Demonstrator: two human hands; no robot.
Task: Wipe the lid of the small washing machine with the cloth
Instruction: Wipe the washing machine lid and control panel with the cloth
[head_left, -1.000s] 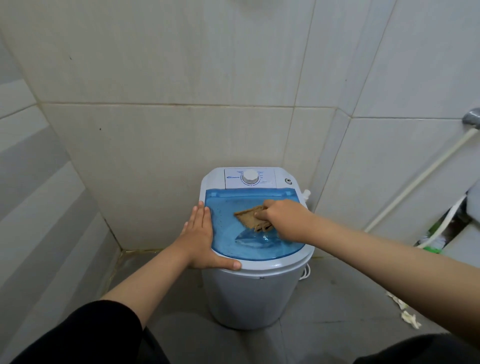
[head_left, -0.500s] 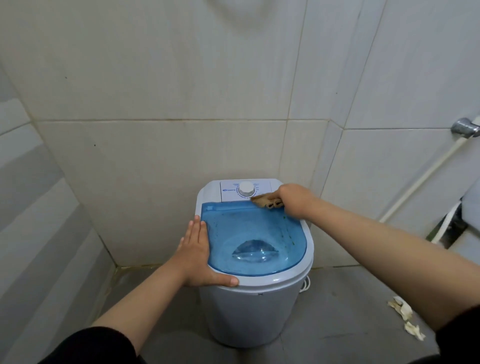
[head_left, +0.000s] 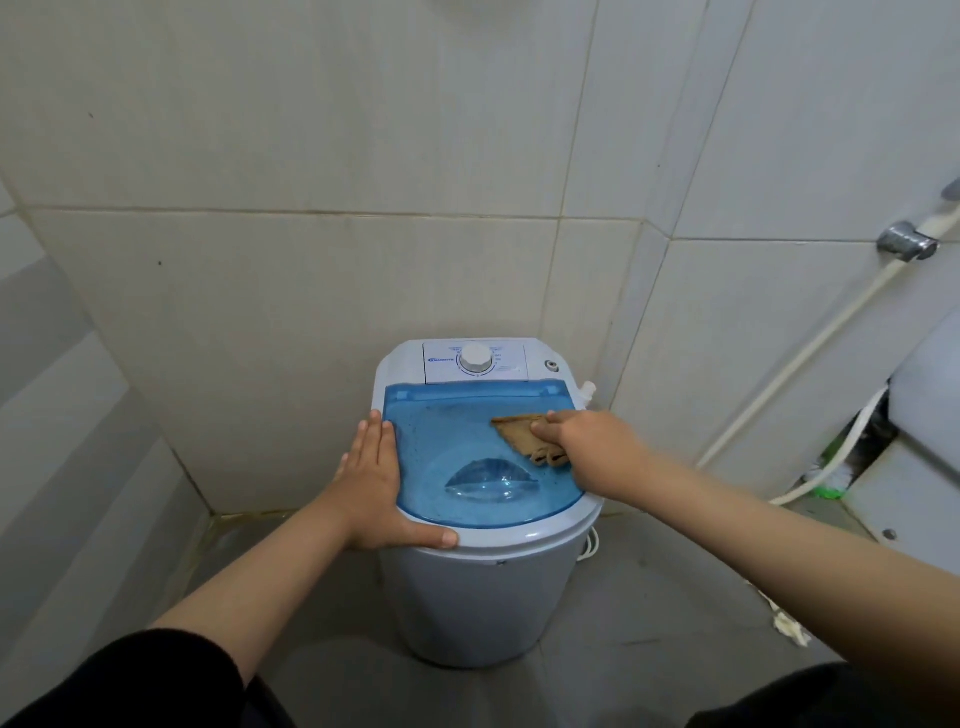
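A small white washing machine (head_left: 467, 597) stands on the floor against the tiled wall. Its translucent blue lid (head_left: 447, 457) is closed, with a white control dial (head_left: 476, 357) behind it. My right hand (head_left: 587, 441) presses a folded brown cloth (head_left: 524, 434) flat on the right rear part of the lid. My left hand (head_left: 371, 483) lies flat on the machine's left rim, fingers together, thumb along the front edge, holding nothing.
Tiled walls close in behind and to the left. A white hose (head_left: 810, 353) runs down from a metal tap fitting (head_left: 906, 244) at the right. A white fixture (head_left: 924, 441) stands at far right. Scraps of paper (head_left: 789, 626) lie on the grey floor.
My right hand has drawn the cloth from the back edge near the dial forward onto the right side of the lid. The left hand has stayed on the rim.
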